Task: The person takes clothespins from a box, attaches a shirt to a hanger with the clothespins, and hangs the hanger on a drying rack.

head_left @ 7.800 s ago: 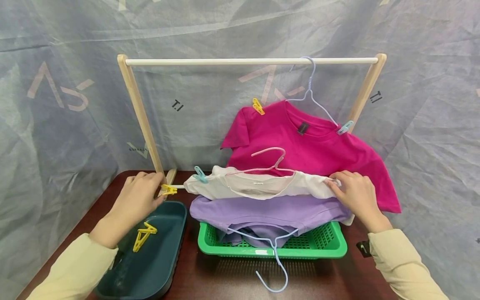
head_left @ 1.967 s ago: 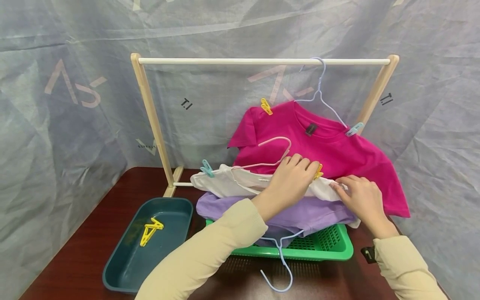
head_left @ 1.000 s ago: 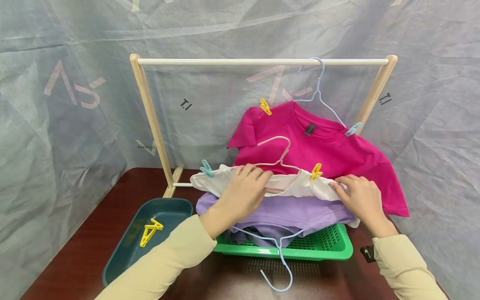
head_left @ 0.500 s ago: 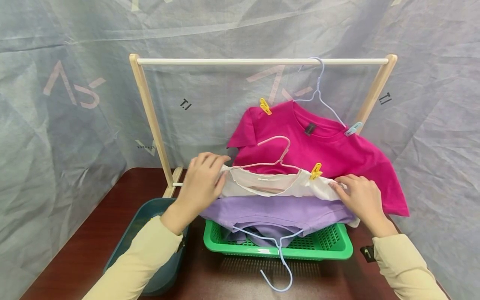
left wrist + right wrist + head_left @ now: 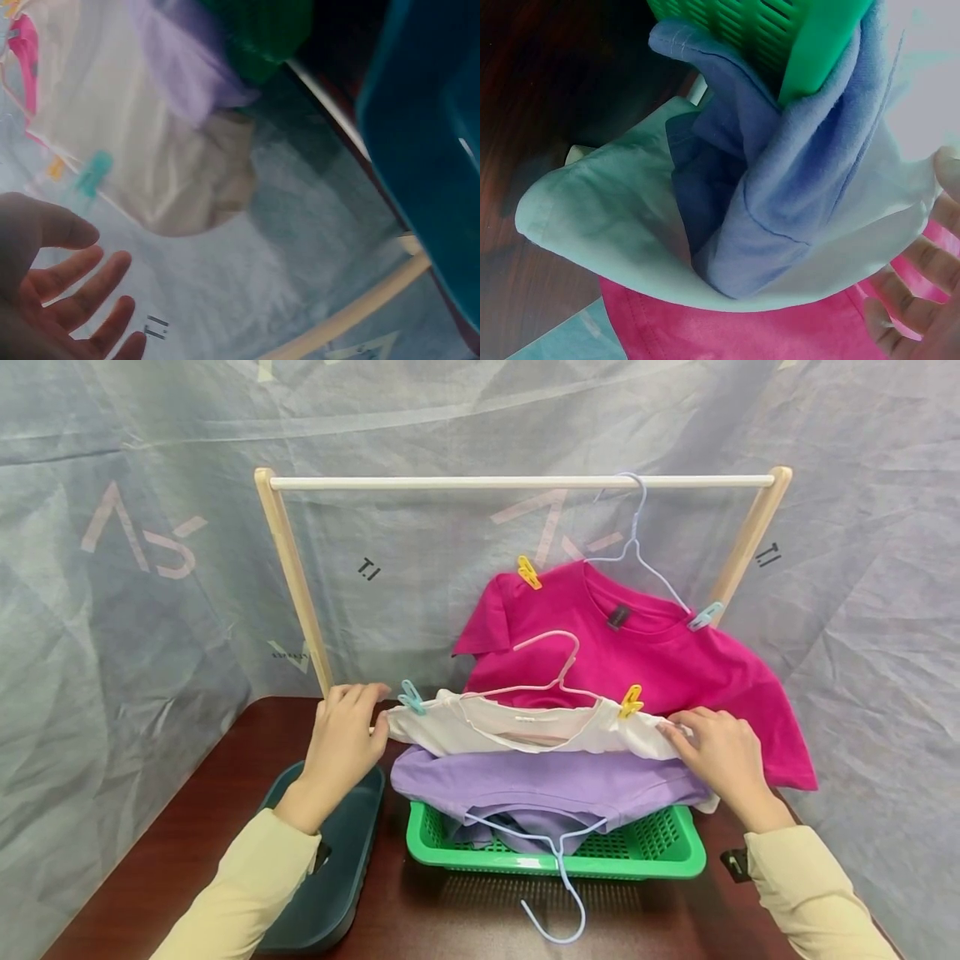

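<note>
Beside the white shirt (image 5: 456, 735), the left hand (image 5: 345, 739) spreads clear; the right hand (image 5: 722, 756) pinches the shirt's edge.

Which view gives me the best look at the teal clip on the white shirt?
The head view: the teal clip shows clearly and uncovered on the white shirt. The left wrist view shows it too, but blurred; the right wrist view doesn't show it.

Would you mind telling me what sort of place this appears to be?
Probably a staged tabletop laundry setup rather than a real laundry room: printed grey sheeting forms the backdrop, a pink shirt hangs from a clothes rack, and a green basket sits on the table.
</note>
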